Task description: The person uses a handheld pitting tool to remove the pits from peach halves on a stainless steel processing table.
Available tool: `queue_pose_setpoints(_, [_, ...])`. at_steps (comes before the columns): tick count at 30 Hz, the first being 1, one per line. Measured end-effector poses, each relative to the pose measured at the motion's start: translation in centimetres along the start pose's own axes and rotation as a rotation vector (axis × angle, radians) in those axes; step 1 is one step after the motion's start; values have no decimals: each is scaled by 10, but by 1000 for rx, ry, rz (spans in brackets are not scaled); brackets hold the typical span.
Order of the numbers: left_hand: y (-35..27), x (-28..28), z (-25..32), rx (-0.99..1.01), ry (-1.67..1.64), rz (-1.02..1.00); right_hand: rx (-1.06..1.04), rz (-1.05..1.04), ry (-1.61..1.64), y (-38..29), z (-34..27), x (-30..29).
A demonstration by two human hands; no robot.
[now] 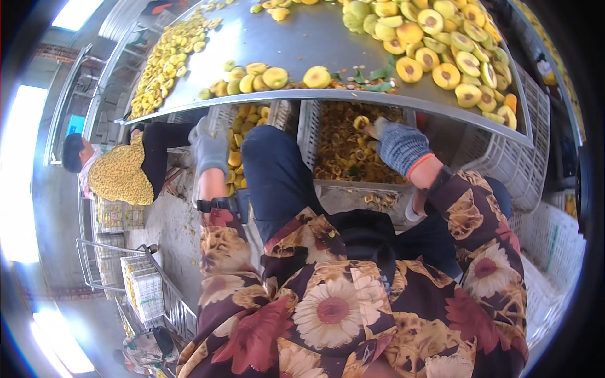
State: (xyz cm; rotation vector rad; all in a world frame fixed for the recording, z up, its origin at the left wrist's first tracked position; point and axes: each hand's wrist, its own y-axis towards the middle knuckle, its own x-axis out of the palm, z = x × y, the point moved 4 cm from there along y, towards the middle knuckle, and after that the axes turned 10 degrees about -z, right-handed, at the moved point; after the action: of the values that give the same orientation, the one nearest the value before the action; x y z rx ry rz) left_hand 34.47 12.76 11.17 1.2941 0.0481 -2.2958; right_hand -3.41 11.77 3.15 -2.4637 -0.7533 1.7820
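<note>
My right hand (401, 144), in a grey-blue knit glove with an orange cuff, is over a plastic crate of dark fruit scraps (350, 165). A yellow fruit half with a brown centre (361, 123) is at its fingertips. My left hand (210, 144), in a light grey glove and somewhat blurred, is at the left side of a crate of yellow fruit pieces (243, 123); whether it holds anything cannot be told. Above both hands, cut yellow fruit halves (445, 76) lie on a metal table (293, 52), piled at the right and left, with several along the near edge.
The table's raised metal rim (302, 93) runs above both crates. Stacked white plastic crates (505, 156) stand at the right. At the left sits another person (120, 170); a second person (151, 349) is at the lower left, near a metal-framed cart (165, 288) and a crate.
</note>
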Motion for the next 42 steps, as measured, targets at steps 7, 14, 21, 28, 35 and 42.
queue_pose_setpoints(7, [-87, 75, 153, 760, 149, -405, -62, -1, 69, 0, -9, -3])
queue_pose_setpoints(14, [-127, 148, 176, 951, 208, -418, 26, 121, -44, -21, 6, -16])
queue_pose_setpoints(21, [-80, 124, 173, 782, -57, -251, -227, 199, -85, -8, 14, -5])
queue_pose_setpoints(28, [-41, 176, 267, 657, -100, -606, 56, 503, 316, -47, 62, -92])
queue_pose_setpoints(35, [-22, 276, 274, 848, 151, -832, 104, 509, 397, -49, 75, -93])
queue_pose_setpoints(42, [-29, 314, 282, 1260, 536, -648, 151, 442, 496, -51, 92, -99])
